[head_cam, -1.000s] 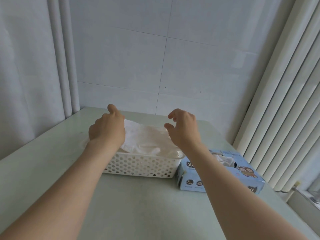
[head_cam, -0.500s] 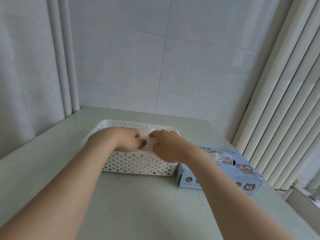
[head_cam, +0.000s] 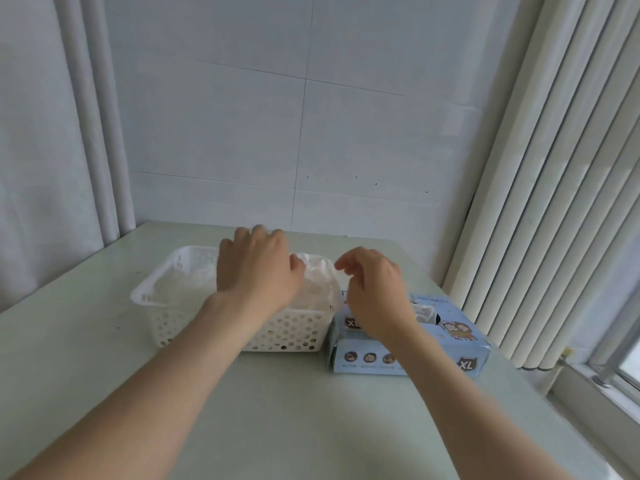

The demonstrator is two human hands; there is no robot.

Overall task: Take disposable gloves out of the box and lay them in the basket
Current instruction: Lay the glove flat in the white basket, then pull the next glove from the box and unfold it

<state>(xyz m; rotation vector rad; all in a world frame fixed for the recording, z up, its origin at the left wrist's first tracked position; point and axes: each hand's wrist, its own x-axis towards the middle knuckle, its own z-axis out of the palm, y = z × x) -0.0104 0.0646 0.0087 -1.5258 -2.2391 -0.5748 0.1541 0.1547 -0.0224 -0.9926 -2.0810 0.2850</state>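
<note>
A white perforated basket [head_cam: 156,289] stands on the pale green table [head_cam: 277,410], with translucent white disposable gloves [head_cam: 318,285] piled inside. My left hand [head_cam: 256,271] lies palm down over the pile with its fingers straight, and hides the basket's middle. Touching the basket's right side is the blue glove box [head_cam: 415,356], marked XL, with a white glove [head_cam: 425,311] poking out of its top slot. My right hand [head_cam: 375,289] hovers over the box's left end; its fingers are loosely curled and nothing shows in them.
A tiled wall rises just behind the table. White curtains hang at the left [head_cam: 86,133]. Vertical blinds [head_cam: 554,202] and a window sill [head_cam: 606,386] close off the right side. Bare tabletop lies in front of the basket and box.
Both hands were pressing together in the basket's middle. Now the left hand has lifted onto the pile's top, and the right hand has come out and moved right, over the box.
</note>
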